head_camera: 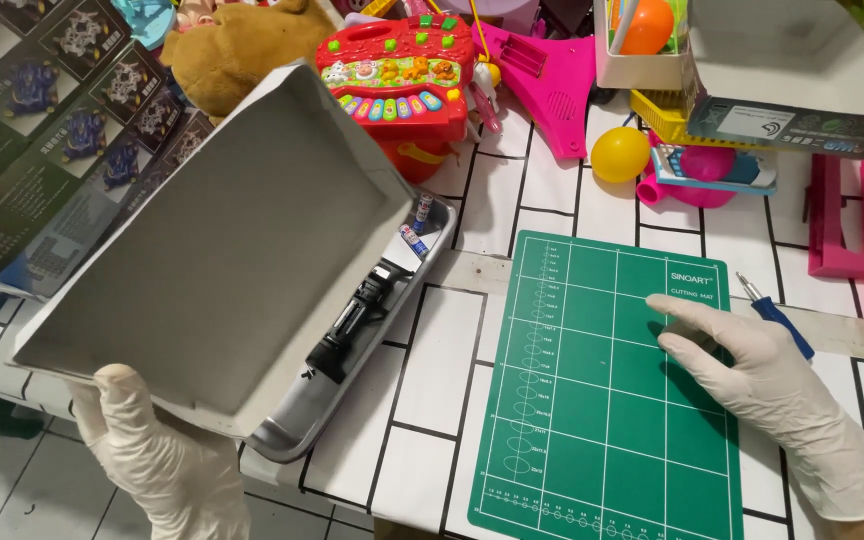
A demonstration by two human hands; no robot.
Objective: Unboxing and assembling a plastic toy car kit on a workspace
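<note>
Left hand [152, 450] pinches the light, stiff box lid [222, 240] by its rim; right hand [742, 370] lies spread on the mat [592, 420] beside it.

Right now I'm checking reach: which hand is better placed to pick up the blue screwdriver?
Right. The right hand rests on the green mat, beside the blue screwdriver; the left hand holds the grey box lid.

The gloved left hand [157, 455] grips a tilted grey box lid [217, 240] left of the green cutting mat [607, 390], where the right hand [742, 375] rests flat.
</note>
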